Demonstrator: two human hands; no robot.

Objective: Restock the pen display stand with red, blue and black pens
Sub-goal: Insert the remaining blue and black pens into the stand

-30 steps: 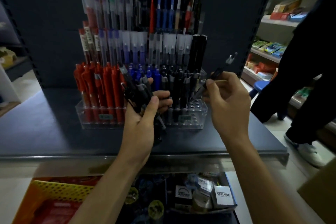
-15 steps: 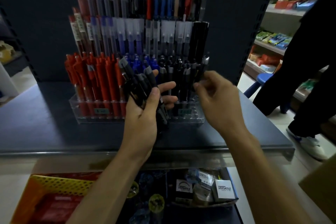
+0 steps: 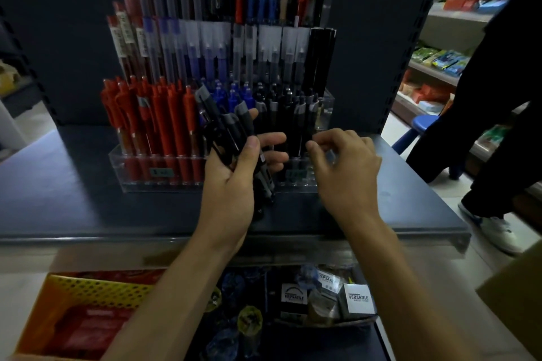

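Left hand (image 3: pixel 231 184), near centre: thumb and curled fingers clamped on a bundle (image 3: pixel 220 133) of black pens with grey clips. The bundle leans left. Its lower ends stick out below the palm; the count is hard to make out.

Right hand (image 3: pixel 344 165), just right of it, not touching: fingers loosely curled, thumb and forefinger tips a little apart, nothing seen between them. Edges smeared by blur.

Stand (image 3: pixel 140 173): clear, tiered, on the dark shelf (image 3: pixel 73 199) just beyond both hands.
- Front row: red pens (image 3: pixel 155 120) left, blue pens (image 3: pixel 231 94) middle, largely hidden behind the bundle, black pens (image 3: pixel 290 123) right.
- The sockets at the far right of the front row are partly hidden by the right hand.
- Upper tiers hold capped pens; the topmost are cut off by the frame edge.
- Small labels on the front wall are unreadable.

Below the shelf, near:
- Yellow basket (image 3: pixel 96 287) at left, contents dim.
- Small boxes (image 3: pixel 359 299) marked VERSATILE at right.
- Dark items between them, unclear.

Right edge: another person (image 3: pixel 498 97) in dark clothes and a white shoe, upper body cut off, with a blue stool (image 3: pixel 422 126) beside them.
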